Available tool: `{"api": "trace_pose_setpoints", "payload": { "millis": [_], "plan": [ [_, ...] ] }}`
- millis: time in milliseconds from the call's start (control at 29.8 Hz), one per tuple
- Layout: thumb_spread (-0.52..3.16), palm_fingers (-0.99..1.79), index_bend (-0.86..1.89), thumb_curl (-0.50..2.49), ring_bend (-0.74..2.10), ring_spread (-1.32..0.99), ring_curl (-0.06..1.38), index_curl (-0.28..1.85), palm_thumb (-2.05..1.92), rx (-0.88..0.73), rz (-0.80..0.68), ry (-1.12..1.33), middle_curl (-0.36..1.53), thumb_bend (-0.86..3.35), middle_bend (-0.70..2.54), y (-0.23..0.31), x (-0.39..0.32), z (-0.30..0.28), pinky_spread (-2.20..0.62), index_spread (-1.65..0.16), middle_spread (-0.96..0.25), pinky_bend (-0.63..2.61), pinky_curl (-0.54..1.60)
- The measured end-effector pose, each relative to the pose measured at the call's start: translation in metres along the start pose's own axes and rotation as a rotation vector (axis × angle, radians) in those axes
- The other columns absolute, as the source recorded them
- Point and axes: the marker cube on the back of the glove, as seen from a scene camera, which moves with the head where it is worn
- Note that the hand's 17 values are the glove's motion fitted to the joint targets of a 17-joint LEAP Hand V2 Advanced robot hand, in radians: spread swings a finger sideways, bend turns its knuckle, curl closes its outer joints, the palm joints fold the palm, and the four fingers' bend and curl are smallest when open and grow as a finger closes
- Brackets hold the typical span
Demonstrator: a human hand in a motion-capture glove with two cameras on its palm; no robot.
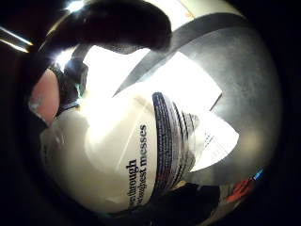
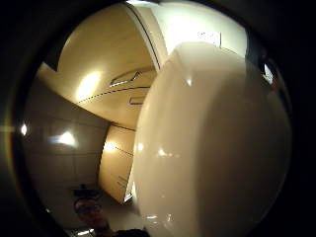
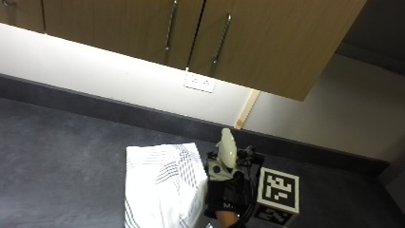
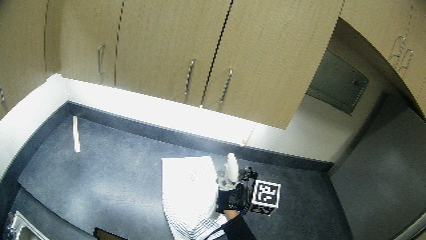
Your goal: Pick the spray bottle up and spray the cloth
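Note:
A white spray bottle (image 3: 227, 146) stands up out of my gloved right hand (image 3: 225, 194), which grips it at its lower part, just right of the cloth. The cloth (image 3: 163, 185) is white with thin dark stripes and lies folded on the dark grey counter (image 3: 63, 156). In the little finger side palm view the bottle's white body (image 1: 108, 155) with its printed label fills the picture, with the cloth (image 1: 207, 132) on the counter beyond it. The thumb side palm view is mostly the bottle's smooth white side (image 2: 212, 148).
A dark upstand (image 3: 95, 107) and white wall with a socket (image 3: 198, 81) run behind the counter, under wooden cupboards (image 3: 190, 33). A white strip (image 4: 76, 134) lies on the counter far to the left. Open grey counter stretches left of the cloth.

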Motion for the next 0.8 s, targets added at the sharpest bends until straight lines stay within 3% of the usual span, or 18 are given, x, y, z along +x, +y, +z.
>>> {"api": "trace_pose_setpoints", "payload": {
  "millis": [268,804],
  "plan": [
    [0.85,1.2,0.29,0.81,0.57,-0.11,0.55,0.66,1.18,-0.006,-0.039,0.004,0.61,-0.02,0.54,-0.009,-0.001,0.019,-0.09,-0.16,-0.08,0.33,0.48],
    [0.86,1.16,0.29,0.81,0.55,-0.12,0.54,0.66,1.16,-0.067,-0.035,-0.149,0.62,-0.01,0.53,0.004,-0.016,0.124,-0.09,-0.16,-0.08,0.26,0.46]
  ]
}}
